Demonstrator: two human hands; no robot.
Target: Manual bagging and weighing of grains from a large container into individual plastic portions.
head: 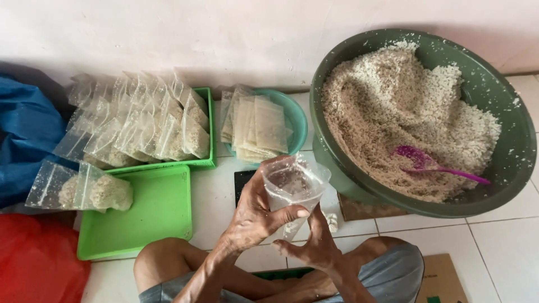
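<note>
A small clear plastic bag (293, 185), seemingly empty, was held open near the middle, above the tiled floor (505, 235). The left hand (255, 216) gripped its side, thumb across the front; the right hand (315, 247) pinched its lower tip. Keeping the mouth wide and steady would serve, close to the big green basin (514, 168) of pale grain (387, 112) with its purple plastic scoop (429, 164) on the right.

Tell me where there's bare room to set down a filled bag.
Most of the shallow light green tray is bare, right of its two filled clear bags. White floor tile lies open below the big dark green basin. The deeper green tray and small teal bowl are packed.
</note>
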